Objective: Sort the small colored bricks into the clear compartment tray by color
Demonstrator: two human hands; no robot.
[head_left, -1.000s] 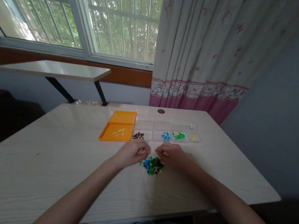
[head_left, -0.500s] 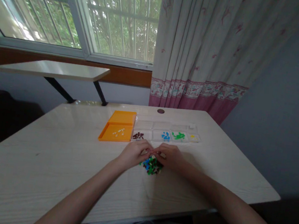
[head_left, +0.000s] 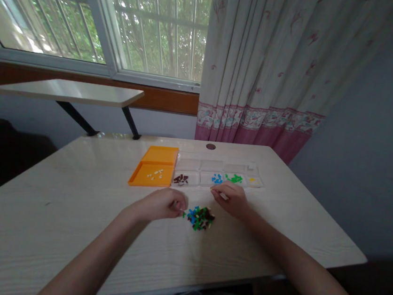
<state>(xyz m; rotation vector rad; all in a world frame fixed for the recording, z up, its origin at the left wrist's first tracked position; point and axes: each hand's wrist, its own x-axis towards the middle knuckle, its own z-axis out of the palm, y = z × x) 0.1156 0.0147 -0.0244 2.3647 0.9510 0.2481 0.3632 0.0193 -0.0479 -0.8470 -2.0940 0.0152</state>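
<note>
A mixed pile of small plastic building bricks [head_left: 200,218] in green, blue, brown and pale colours lies on the table in front of me. My left hand [head_left: 165,204] is at the pile's left edge, fingers curled; what they hold, if anything, is too small to make out. Beyond the pile on the right, my right hand [head_left: 231,199] pinches a tiny yellowish brick [head_left: 212,188] between thumb and fingertips. Just past that hand are blue bricks [head_left: 217,179] and green bricks [head_left: 234,178], each in its own compartment of a clear tray [head_left: 204,185].
Brown bricks [head_left: 180,179] and a yellow brick [head_left: 252,179] lie in other tray compartments. Left of the tray, an opened orange case [head_left: 139,177] holds several white bricks [head_left: 155,174]. A raised shelf [head_left: 71,90] stands at the table's back left, below the window.
My hands were together above the pile and have parted. The left moved left and slightly down; the right moved right with a tiny yellowish brick. The pile shows more fully now.
</note>
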